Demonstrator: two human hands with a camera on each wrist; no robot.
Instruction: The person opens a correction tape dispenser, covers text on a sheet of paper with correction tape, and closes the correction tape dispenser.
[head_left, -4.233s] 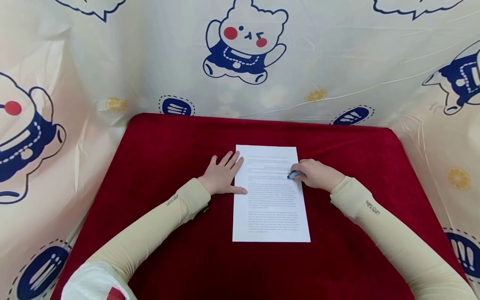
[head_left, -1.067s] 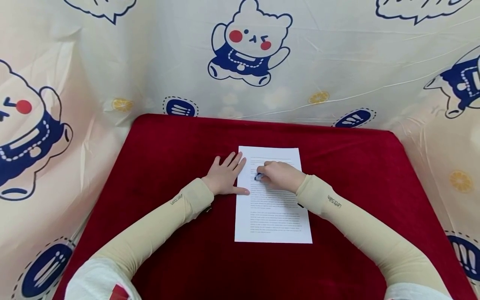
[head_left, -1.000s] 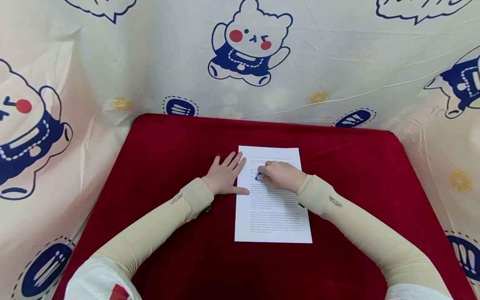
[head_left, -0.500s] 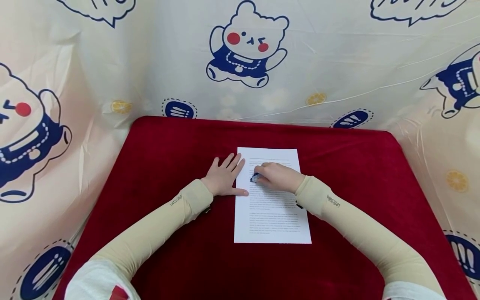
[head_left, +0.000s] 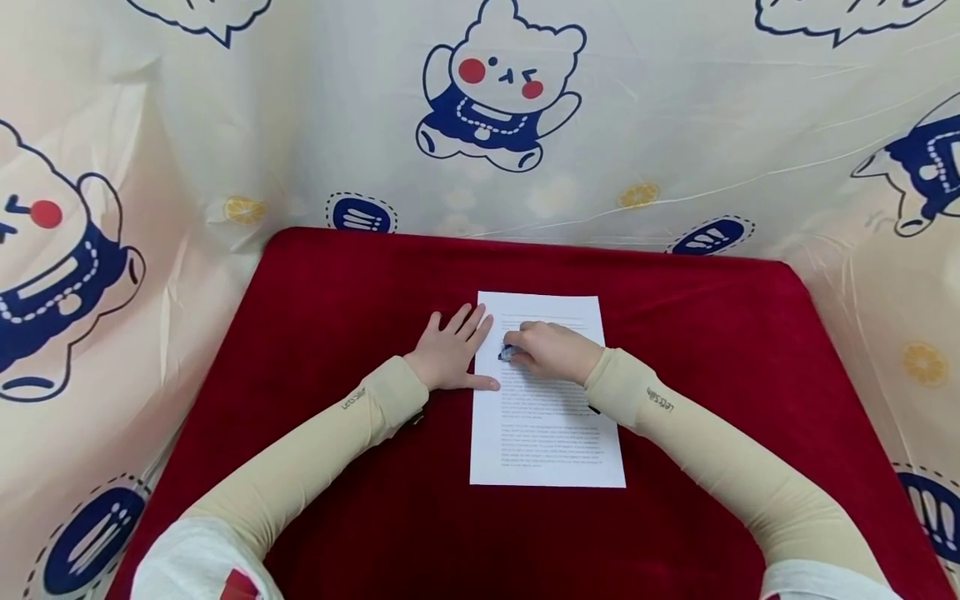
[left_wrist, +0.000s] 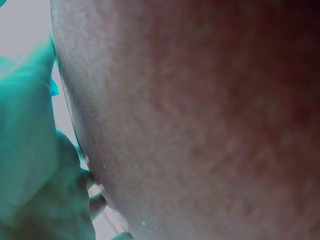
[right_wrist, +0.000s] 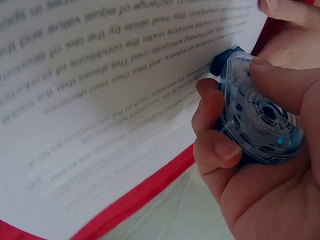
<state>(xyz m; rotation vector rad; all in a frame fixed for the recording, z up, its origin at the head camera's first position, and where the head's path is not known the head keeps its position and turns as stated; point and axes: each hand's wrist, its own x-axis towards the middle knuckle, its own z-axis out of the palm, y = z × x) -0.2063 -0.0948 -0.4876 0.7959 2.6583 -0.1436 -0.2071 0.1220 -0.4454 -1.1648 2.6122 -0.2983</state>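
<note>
A printed sheet of paper (head_left: pixel 547 442) lies on the red cloth. My right hand (head_left: pixel 557 352) grips a clear blue correction tape dispenser (head_left: pixel 507 353) over the upper left of the text. In the right wrist view the dispenser (right_wrist: pixel 262 112) sits between thumb and curled fingers, its blue tip (right_wrist: pixel 226 61) at the paper. Whether the tip touches the sheet I cannot tell. My left hand (head_left: pixel 448 350) rests with spread, straight fingers on the sheet's left edge. The left wrist view is mostly blocked by a blurred brownish surface, with a teal-tinted part of the hand (left_wrist: pixel 30 135) at its left.
The red-covered table (head_left: pixel 360 517) reaches out on all sides of the sheet. Behind and beside it hangs a pale curtain (head_left: pixel 337 100) printed with cartoon bears. Both forearms wear cream sleeves (head_left: pixel 307 454).
Holding the correction tape dispenser, the right hand has gone from the sheet's right edge leftward across the text to near the left margin. The left hand stays on the sheet's left edge.
</note>
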